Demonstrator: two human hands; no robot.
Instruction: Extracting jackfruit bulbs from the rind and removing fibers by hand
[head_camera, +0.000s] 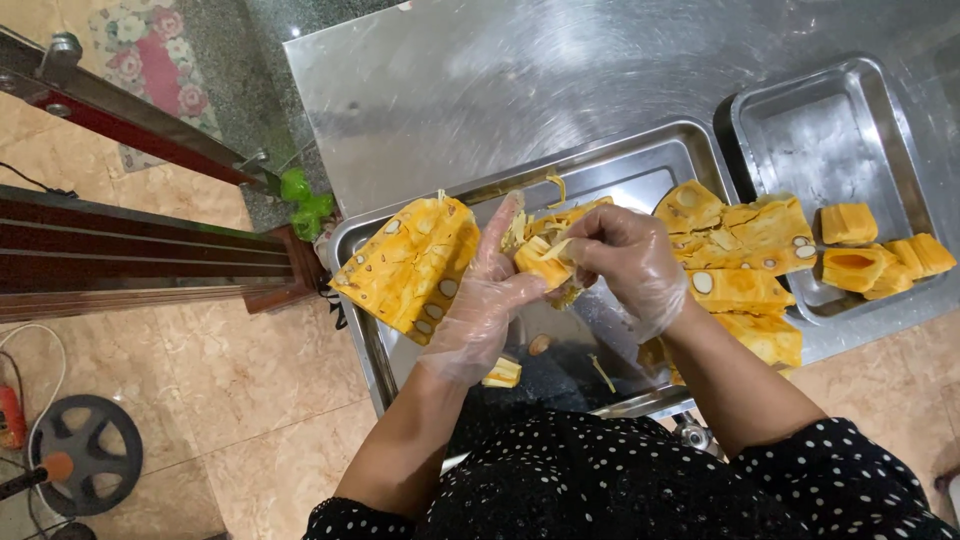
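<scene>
Steel tray (640, 165) edges hem both gloved hands gripping a jackfruit piece (545, 262).

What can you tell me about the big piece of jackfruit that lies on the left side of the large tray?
The big jackfruit slab is a thick wedge of yellow-orange flesh, fibrous, with pale oval seeds showing in its cut face. It lies tilted against the left rim of the large steel tray, partly overhanging it. Its right edge sits close beside the gloved left hand; contact cannot be told. It looks uncut further and still full of pods.
</scene>
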